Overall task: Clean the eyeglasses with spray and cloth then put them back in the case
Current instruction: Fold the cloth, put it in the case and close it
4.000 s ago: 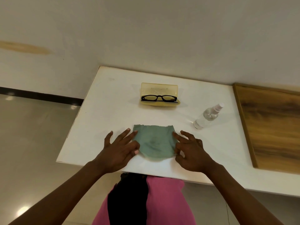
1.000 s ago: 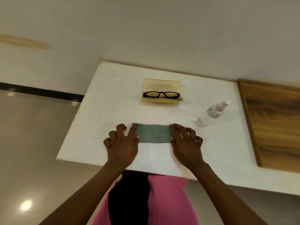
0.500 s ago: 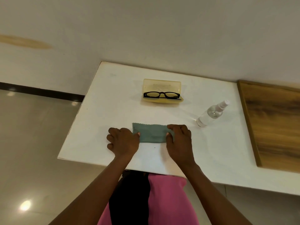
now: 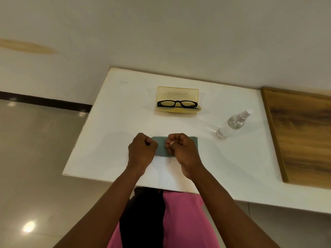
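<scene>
Black-framed eyeglasses (image 4: 177, 104) lie in an open yellow case (image 4: 177, 93) at the middle back of the white table (image 4: 116, 122). A clear spray bottle (image 4: 232, 124) with a white nozzle stands to the right. A folded grey-green cloth (image 4: 162, 148) lies flat near the front edge. My left hand (image 4: 142, 151) and my right hand (image 4: 180, 149) rest on it close together, fingers curled, pinching the cloth. The right end of the cloth (image 4: 194, 142) shows beyond my right hand.
A wooden board (image 4: 300, 136) lies along the table's right side. The table's left edge drops to a glossy tiled floor (image 4: 35, 158). A pale wall stands behind the table.
The cloth was folded in half into a narrow strip. Both hands then slid inward along it, the left end now folded over to the right.
</scene>
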